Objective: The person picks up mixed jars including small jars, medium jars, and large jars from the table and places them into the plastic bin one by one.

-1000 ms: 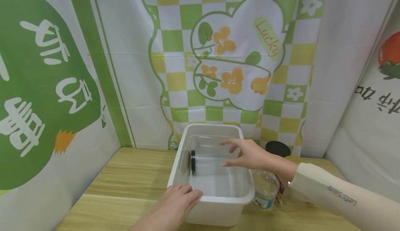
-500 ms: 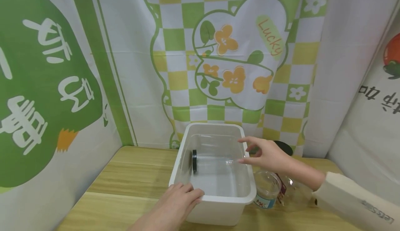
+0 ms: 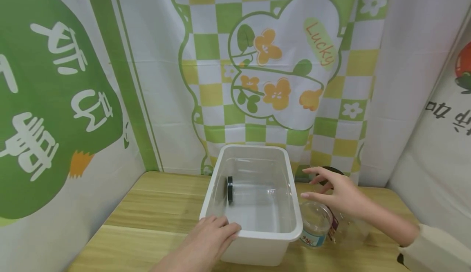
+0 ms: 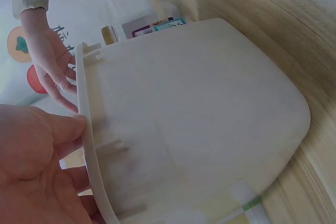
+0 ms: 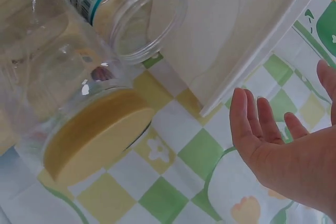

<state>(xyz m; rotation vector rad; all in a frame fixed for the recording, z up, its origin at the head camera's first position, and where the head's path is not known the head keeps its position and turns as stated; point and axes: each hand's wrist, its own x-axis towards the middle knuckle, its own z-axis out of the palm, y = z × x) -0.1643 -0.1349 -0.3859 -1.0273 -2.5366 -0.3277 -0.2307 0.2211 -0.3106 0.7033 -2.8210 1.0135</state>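
Note:
My left hand [image 3: 211,239] grips the near left rim of a white plastic bin [image 3: 254,250], thumb outside and fingers over the edge in the left wrist view. Inside the bin, a clear jar [image 3: 254,188] lies on its side, its black lid [image 3: 230,189] toward the left wall. My right hand [image 3: 336,192] hovers beyond the bin's right side with nothing in it, fingers parted and loosely bent. Below it stands a lidless clear jar [image 3: 317,219] with a blue label. The right wrist view shows a clear jar with a yellow lid [image 5: 100,129] beside that one.
A black lid [image 3: 332,169] shows behind my right hand, partly covered by it. The wooden table [image 3: 158,206] ends against a checkered cloth [image 3: 257,133] right behind the bin. Printed cloths also hang at the left and right sides.
My right hand has moved right, from above the bin to above the jars beside it. The left hand has stayed on the rim, and the jar in the bin has not moved.

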